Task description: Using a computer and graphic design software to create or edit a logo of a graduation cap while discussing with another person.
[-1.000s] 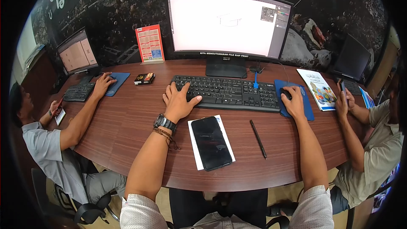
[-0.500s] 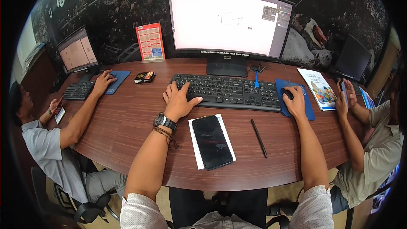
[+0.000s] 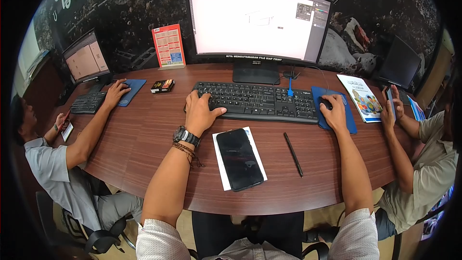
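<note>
We look down on our two bare forearms stretched across a dark reddish-brown wooden desk (image 3: 144,149). Our left hand (image 3: 199,114) grips nothing: its fingers spread loosely over the left end of a black keyboard (image 3: 257,103), the thumb sticking out to the right along the near edge. Our right hand (image 3: 336,115) curls over a black mouse (image 3: 327,103), mostly hidden beneath the fingers, on a blue mouse pad (image 3: 348,125) just beside the keyboard's right end. On the left wrist we wear a dark watch (image 3: 186,136) and brown bracelets (image 3: 183,150). Between our arms, a black smartphone (image 3: 239,159) lies screen up on white paper (image 3: 224,177), with a slim black pen (image 3: 293,154) to its right. Behind the keyboard stands a wide curved monitor (image 3: 252,29) showing a few thin lines on a white canvas. Left of its base are a red-framed calendar (image 3: 168,43) and a small dark box (image 3: 162,86); right of the mouse pad lies a colourful booklet (image 3: 358,97). A seated person (image 3: 53,163) works at another computer on our left; another person (image 3: 430,163), on our right, holds a phone upright.
</note>
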### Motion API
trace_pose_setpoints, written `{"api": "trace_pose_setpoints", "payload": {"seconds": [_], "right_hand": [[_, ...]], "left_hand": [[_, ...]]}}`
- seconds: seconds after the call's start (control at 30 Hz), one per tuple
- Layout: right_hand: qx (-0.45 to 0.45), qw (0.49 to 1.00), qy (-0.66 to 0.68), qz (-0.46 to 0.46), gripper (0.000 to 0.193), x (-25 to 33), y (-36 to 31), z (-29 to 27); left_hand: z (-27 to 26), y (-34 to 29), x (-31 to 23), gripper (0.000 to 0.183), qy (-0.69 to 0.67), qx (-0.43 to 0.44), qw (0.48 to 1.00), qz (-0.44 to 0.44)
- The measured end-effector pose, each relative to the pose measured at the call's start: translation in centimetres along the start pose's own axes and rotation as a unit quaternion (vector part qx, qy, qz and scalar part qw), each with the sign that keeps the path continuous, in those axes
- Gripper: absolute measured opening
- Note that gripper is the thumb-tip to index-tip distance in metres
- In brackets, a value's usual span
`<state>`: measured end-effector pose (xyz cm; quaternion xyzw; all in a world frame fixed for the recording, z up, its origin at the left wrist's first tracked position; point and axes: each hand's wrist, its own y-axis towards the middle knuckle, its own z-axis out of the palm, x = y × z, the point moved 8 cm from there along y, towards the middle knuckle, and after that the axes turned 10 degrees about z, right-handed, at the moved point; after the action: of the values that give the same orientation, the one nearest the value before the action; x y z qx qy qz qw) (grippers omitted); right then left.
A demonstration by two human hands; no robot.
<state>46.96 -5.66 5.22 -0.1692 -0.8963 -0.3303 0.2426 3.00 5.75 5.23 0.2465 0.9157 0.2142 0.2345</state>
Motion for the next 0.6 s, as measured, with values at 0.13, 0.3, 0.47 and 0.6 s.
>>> {"api": "trace_pose_setpoints", "payload": {"seconds": [0.13, 0.3, 0.47, 0.6], "right_hand": [[0.007, 1.000, -0.016, 0.004, 0.036, 0.0, 0.0, 0.1], [0.007, 1.000, -0.024, 0.005, 0.042, -0.1, 0.0, 0.2], [0.035, 0.997, -0.045, 0.048, 0.052, -0.2, 0.5, 0.1], [0.058, 0.992, -0.084, 0.080, 0.062, -0.9, 1.0, 0.1]], "left_hand": [[-0.1, 0.5, 0.6, 0.069, -0.043, 0.015, 0.999, -0.008], [-0.4, 0.6, -0.1, 0.062, -0.028, 0.022, 0.999, -0.006], [0.1, 0.5, -0.7, 0.054, -0.056, 0.020, 0.998, 0.027], [0.6, 0.6, -0.8, 0.048, -0.047, 0.047, 0.998, 0.017]]}}
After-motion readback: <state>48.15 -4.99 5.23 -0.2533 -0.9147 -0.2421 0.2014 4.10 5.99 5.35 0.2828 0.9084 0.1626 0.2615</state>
